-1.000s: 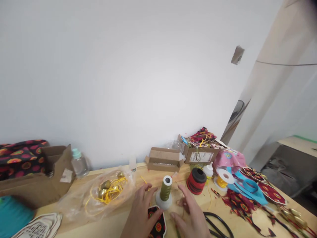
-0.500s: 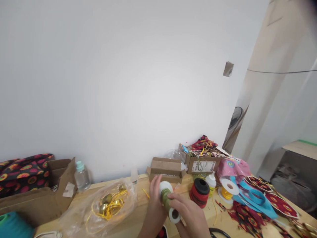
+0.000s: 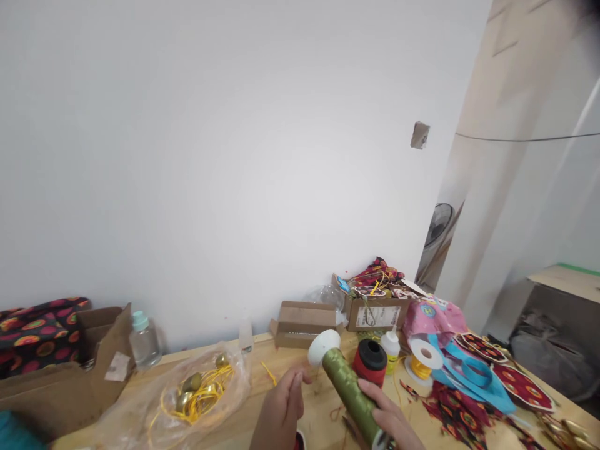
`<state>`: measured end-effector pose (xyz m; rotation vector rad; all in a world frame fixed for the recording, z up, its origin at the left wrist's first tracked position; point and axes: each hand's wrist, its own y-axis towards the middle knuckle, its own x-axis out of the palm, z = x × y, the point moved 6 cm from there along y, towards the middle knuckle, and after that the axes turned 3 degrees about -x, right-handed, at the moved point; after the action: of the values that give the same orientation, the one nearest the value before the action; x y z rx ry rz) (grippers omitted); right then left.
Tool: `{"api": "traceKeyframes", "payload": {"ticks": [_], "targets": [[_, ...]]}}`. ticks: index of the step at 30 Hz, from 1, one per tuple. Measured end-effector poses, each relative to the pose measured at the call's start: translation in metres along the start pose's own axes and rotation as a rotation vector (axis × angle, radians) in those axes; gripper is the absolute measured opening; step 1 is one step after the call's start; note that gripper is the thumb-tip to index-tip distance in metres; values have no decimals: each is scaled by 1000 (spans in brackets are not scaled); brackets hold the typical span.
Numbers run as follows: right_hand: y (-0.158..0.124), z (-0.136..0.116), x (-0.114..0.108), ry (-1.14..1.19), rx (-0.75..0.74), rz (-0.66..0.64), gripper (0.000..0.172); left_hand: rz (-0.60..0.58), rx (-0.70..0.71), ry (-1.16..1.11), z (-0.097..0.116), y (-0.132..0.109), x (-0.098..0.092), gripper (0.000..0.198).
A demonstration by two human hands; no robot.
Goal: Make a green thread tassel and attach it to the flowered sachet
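Observation:
A spool of olive-green thread (image 3: 347,389) with a white flared end is held at a tilt over the wooden table. My right hand (image 3: 391,417) has its fingers wrapped round the lower part of the spool. To the left of the spool, apart from it, is my left hand (image 3: 281,409), its fingers extended and nothing visible in it. A red spool with a black core (image 3: 370,362) stands just beyond my right hand. Beneath my left hand, a small dark red item is mostly hidden.
A clear plastic bag (image 3: 201,394) with brass bells and yellow cord lies left. Behind are a small cardboard box (image 3: 304,322) and a filled carton (image 3: 377,315). To the right are a yellow spool (image 3: 424,359), blue ribbon (image 3: 478,378) and red fabric scraps (image 3: 457,406).
My left hand has come off the green spool and moved slightly left and down. The spool has turned, showing more of its length, with my right hand still on it. The view has shifted slightly.

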<state>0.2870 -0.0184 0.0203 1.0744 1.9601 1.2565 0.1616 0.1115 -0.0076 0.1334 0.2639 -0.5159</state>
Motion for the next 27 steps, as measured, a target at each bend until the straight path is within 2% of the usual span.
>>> {"api": "traceKeyframes", "payload": {"ticks": [3,6,8,9,12,15,17,18,20,22,24,27], "targets": [[12,3,-4,6,71,61,33,-78,16,43,7,-5,5,45],[14,13,-5,115,332,252,30,-59,21,-19,3,-3,19,43],[11,18,0,236,456,306,31,-23,-2,-111,-5,4,28,48],[9,20,2,291,505,308,33,-53,-9,-122,-8,8,34,50],[3,30,9,472,701,205,39,-242,33,18,-6,21,44,53],[4,35,11,636,856,-7,41,-320,136,108,15,30,28,45],[11,34,4,579,843,-77,39,-332,206,174,35,31,14,38],[15,33,-2,484,805,-65,37,-330,230,204,44,30,8,37],[22,28,-13,274,691,31,33,-308,328,397,59,22,4,34],[23,23,-18,185,615,164,33,-321,386,558,65,12,9,36],[18,23,-14,259,639,233,35,-365,356,603,62,4,16,39],[13,32,-4,468,779,209,36,-381,342,586,55,4,19,40]]}}
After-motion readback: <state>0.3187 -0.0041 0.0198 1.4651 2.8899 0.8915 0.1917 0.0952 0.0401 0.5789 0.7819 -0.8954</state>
